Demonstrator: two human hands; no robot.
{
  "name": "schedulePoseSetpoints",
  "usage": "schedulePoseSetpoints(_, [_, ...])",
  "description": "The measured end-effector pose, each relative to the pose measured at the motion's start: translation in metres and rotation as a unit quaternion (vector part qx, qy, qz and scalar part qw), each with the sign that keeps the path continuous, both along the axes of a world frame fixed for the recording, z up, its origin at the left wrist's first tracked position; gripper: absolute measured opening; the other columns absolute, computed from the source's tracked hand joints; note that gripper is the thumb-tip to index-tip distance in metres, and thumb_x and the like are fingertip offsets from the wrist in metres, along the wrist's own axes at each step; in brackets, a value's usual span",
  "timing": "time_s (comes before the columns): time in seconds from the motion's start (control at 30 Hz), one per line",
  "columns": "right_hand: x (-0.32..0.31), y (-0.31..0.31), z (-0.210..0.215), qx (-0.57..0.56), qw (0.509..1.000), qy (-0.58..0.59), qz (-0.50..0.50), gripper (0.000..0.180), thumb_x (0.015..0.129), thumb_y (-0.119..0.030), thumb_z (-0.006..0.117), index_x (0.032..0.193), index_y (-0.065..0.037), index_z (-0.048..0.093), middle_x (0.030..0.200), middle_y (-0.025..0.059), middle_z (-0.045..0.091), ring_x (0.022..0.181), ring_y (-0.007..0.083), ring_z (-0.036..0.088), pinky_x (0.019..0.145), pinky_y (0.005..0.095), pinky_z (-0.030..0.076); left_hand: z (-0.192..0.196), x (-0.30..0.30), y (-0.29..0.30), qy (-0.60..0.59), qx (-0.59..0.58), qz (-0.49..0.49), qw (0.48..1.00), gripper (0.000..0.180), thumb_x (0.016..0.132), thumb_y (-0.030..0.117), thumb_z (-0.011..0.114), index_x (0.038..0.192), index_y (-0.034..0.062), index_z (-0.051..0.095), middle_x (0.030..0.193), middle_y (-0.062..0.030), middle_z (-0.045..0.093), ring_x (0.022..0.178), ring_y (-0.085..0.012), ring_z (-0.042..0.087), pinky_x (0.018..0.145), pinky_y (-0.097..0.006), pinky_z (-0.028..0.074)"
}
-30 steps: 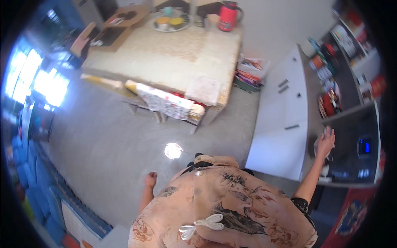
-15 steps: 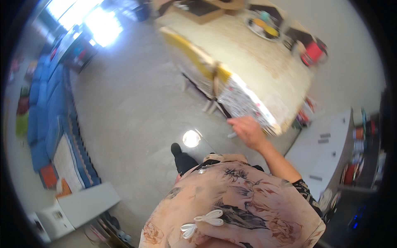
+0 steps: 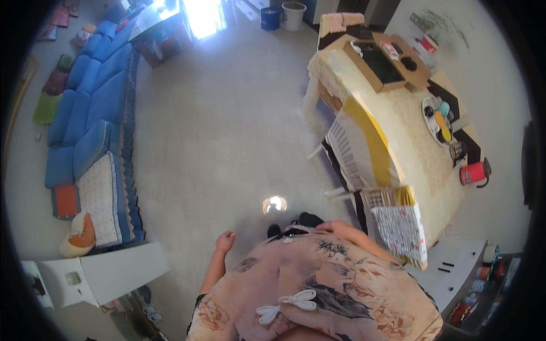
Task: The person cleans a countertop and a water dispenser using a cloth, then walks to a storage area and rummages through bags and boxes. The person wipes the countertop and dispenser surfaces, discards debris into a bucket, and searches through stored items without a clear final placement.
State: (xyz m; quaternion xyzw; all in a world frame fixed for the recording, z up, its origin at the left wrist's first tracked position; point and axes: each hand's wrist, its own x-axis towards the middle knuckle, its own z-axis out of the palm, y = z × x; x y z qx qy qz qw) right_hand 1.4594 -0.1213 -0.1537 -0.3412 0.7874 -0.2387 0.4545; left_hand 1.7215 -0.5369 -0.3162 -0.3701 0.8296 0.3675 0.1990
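My left hand (image 3: 226, 241) hangs in front of my body at the left, over the grey floor. Its fingers are curled in, and nothing shows in them. Low against the front of my floral blouse (image 3: 341, 273) is my right hand (image 3: 335, 228). Its fingers are partly hidden, so whether they are closed is unclear. The nearest furniture to it is a chair with a yellow, grey and white patterned cover (image 3: 398, 224). My dark shoes (image 3: 310, 219) show just beyond the blouse.
On the right stands a cream-covered table (image 3: 398, 131) holding an open cardboard box (image 3: 382, 86), a tray of cups (image 3: 426, 122) and a red kettle (image 3: 473, 172). Another covered chair (image 3: 355, 148) lines its side. A blue sofa (image 3: 108, 74) runs along the left, with a white cabinet (image 3: 128, 273) nearer me.
The view has turned left, so the table and chairs now sit farther right. My right hand has drawn in from the chair towards my body. My left hand has come into sight.
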Motion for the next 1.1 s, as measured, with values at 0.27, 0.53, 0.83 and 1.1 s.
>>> schedulePoseSetpoints(0.27, [-0.152,-0.065,-0.045,0.046,0.996,-0.03,-0.068,0.042,0.093,-0.054,0.051,0.119,-0.025,0.067,0.106,0.0106,0.07,0.091,0.032,0.067,0.081,0.0374,0.051,-0.049,-0.198,-0.133,0.155,0.073,0.134,0.976,0.04,0.092,0.04,0.058,0.108,0.0054,0.068,0.089,-0.0107,0.071,0.084,-0.0237,0.067,0.077,-0.037,0.051])
schedulePoseSetpoints(0.53, [-0.387,-0.248,-0.01,0.042,0.974,0.191,0.115,0.04,0.091,-0.045,0.055,0.115,-0.014,0.065,0.1,0.0162,0.069,0.095,0.0368,0.065,0.079,0.0483,0.052,-0.034,-0.196,-0.196,0.072,0.107,0.225,0.966,0.04,0.092,0.037,0.056,0.105,0.0014,0.067,0.083,-0.013,0.068,0.074,-0.0208,0.066,0.072,-0.039,0.052])
schedulePoseSetpoints(0.83, [-0.589,-0.401,-0.034,-0.027,0.965,0.249,0.077,0.038,0.089,-0.042,0.059,0.113,-0.012,0.065,0.1,0.0165,0.068,0.091,0.0375,0.065,0.075,0.0496,0.052,-0.06,-0.378,-0.27,-0.093,0.094,0.171,0.976,0.042,0.092,0.039,0.054,0.106,0.0011,0.066,0.091,-0.0191,0.068,0.079,-0.0284,0.067,0.075,-0.043,0.052])
schedulePoseSetpoints(1.1, [-0.717,-0.431,-0.039,0.092,0.967,0.23,-0.064,0.039,0.089,-0.043,0.058,0.112,-0.012,0.066,0.103,0.0149,0.069,0.097,0.0347,0.065,0.082,0.0479,0.051,-0.056,-0.61,-0.532,-0.161,-0.048,-0.005,0.986,0.043,0.093,0.04,0.053,0.106,0.001,0.066,0.095,-0.0215,0.068,0.082,-0.0324,0.067,0.076,-0.044,0.051])
